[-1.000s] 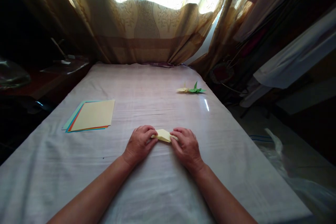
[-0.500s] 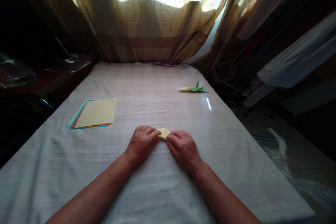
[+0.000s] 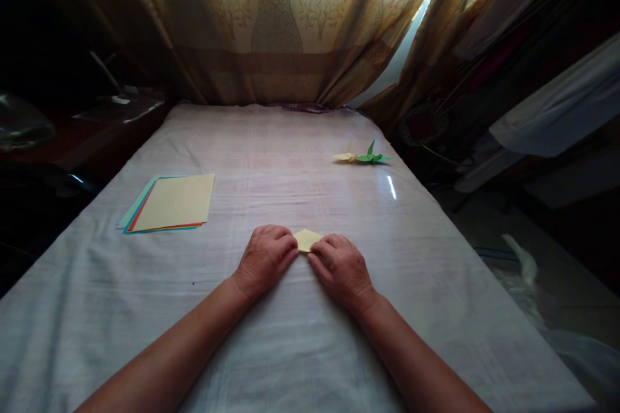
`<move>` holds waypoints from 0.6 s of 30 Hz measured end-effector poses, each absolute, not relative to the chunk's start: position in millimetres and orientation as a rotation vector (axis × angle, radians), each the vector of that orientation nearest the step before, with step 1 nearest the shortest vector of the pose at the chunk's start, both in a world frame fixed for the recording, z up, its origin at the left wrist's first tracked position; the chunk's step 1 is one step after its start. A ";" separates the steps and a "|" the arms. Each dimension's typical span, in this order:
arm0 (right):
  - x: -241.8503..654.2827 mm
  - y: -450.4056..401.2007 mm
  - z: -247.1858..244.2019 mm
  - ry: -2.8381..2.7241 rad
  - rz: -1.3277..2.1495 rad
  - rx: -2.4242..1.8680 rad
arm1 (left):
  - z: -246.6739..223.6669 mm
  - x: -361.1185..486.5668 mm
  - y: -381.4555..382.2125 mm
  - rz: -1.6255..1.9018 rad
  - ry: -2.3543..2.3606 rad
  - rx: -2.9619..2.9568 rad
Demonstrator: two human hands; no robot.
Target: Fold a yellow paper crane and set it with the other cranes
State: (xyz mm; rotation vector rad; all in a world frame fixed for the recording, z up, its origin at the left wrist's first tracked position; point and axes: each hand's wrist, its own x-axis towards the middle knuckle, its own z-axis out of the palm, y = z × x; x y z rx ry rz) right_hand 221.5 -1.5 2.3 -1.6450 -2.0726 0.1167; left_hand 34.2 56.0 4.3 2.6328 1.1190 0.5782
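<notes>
A small folded piece of pale yellow paper (image 3: 307, 240) lies low over the cloth, between my two hands. My left hand (image 3: 269, 257) pinches its left side, with thumb and fingers pressed together. On the opposite side, my right hand (image 3: 343, 268) grips the near right edge the same way. The fingertips cover both side corners of the paper, so the folds there are hidden. Only its pointed far part shows.
A stack of coloured paper sheets (image 3: 174, 201), cream on top, rests on the left of the white cloth (image 3: 271, 148). At the far right sit a cream folded-paper crane (image 3: 347, 157) and a green one (image 3: 372, 157). A patterned curtain (image 3: 276, 26) hangs behind.
The folded paper now shows a wider, flatter shape between my fingers. Both hands keep their hold with small finger shifts. The whole view has tilted slightly downward.
</notes>
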 end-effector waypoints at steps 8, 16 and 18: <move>218.5 6.0 2.3 -1.885 0.310 -1.787 | 7.0 33.4 66.8 0.517 1.062 2.519; 213.1 8.9 9.0 -1.874 0.299 -1.934 | 8.7 37.2 65.6 0.516 1.122 2.465; 213.7 9.9 9.5 -1.871 0.312 -1.944 | 8.5 38.5 64.9 0.528 1.140 2.466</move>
